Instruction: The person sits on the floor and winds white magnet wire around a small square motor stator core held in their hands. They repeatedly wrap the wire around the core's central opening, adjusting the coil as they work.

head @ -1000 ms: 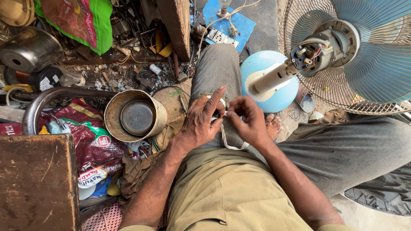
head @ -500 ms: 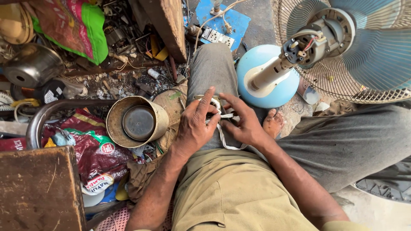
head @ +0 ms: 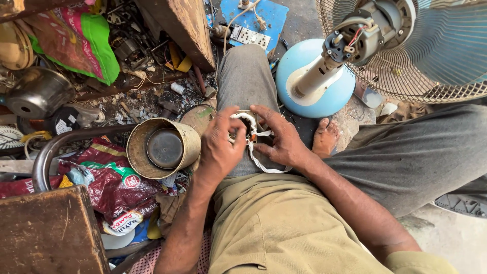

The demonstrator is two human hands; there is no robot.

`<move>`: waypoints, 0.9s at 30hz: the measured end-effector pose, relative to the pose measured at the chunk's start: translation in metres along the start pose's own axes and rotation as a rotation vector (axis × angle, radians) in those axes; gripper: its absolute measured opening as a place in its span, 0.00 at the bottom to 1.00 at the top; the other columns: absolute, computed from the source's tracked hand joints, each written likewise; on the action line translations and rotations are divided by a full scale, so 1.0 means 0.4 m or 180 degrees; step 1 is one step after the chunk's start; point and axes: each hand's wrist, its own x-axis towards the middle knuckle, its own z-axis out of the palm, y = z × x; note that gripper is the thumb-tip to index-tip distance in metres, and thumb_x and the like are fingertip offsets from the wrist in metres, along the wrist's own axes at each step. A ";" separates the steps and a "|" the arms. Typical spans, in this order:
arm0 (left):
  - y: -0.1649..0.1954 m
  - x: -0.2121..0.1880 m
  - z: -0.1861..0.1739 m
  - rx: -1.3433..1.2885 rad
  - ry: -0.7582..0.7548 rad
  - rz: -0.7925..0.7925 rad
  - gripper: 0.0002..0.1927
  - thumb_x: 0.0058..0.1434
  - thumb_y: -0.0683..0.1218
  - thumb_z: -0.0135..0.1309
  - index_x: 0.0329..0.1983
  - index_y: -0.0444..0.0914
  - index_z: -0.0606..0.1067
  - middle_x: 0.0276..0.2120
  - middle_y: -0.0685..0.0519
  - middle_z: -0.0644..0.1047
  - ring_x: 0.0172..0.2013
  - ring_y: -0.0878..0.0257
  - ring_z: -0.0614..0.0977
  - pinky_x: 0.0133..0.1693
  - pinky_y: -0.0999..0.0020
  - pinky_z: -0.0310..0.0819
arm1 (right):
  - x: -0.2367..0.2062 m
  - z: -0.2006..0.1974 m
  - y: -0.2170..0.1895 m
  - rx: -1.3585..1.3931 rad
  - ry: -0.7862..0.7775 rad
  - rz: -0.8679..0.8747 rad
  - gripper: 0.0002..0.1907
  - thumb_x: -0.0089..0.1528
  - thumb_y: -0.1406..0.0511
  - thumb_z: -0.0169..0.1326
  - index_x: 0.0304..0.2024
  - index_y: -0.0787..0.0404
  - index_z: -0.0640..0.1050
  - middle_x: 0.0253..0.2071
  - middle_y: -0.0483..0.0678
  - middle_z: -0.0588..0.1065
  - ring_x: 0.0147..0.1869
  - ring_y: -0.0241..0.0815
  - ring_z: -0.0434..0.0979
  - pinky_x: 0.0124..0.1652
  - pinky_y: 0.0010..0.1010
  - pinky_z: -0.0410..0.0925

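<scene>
Both hands worked over the person's grey-trousered left thigh: the left hand and right hand had their fingers pinched on a small ring-shaped coil wrapped in white tape, a loose white strip trailing below it. Just left of the thigh lay a dented, round metal can, and ahead stood a fan's smooth, pale-blue domed base beside its wire grille.

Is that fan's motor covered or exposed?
Exposed: the fan shows its bare motor and coloured wires, with no rear housing over them.

Left hand and right hand gripping white-taped coil, fan, metal tin beside
</scene>
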 end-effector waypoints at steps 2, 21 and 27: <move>0.014 -0.007 0.005 0.0243 -0.0244 0.0145 0.30 0.58 0.35 0.61 0.63 0.32 0.65 0.33 0.51 0.80 0.38 0.56 0.82 0.38 0.60 0.79 | -0.002 -0.002 -0.002 0.0073 -0.0001 0.0014 0.51 0.49 0.72 0.70 0.72 0.55 0.63 0.64 0.54 0.70 0.55 0.47 0.77 0.52 0.34 0.75; 0.116 0.023 0.010 0.1784 -0.0859 0.0999 0.34 0.62 0.36 0.51 0.71 0.26 0.58 0.34 0.46 0.74 0.36 0.54 0.75 0.39 0.56 0.73 | -0.006 -0.007 0.002 -0.0128 0.0065 -0.0335 0.40 0.57 0.70 0.64 0.70 0.62 0.63 0.70 0.59 0.67 0.70 0.57 0.71 0.63 0.38 0.71; 0.135 0.035 0.065 0.2650 -0.1295 0.0926 0.29 0.62 0.37 0.52 0.66 0.25 0.62 0.33 0.45 0.74 0.35 0.57 0.75 0.35 0.60 0.71 | -0.008 -0.001 0.021 -0.0332 0.0151 -0.0618 0.43 0.59 0.66 0.66 0.71 0.62 0.60 0.68 0.58 0.66 0.69 0.57 0.70 0.65 0.45 0.66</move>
